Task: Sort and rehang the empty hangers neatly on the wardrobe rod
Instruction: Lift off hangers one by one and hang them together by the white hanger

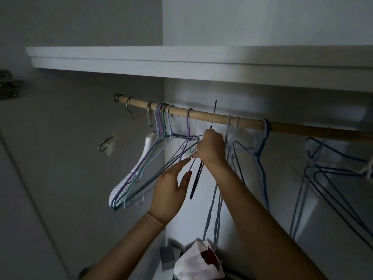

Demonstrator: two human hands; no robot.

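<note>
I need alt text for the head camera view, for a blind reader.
A right hand grips a dark hanger just below a wooden wardrobe rod, while the open left hand touches pastel wire hangers bunched at the rod's left end.

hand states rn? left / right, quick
Left hand: open, fingers straight, fingertips touching the wire hangers.
Right hand: closed, gripping a dark hanger just below the rod.
</note>
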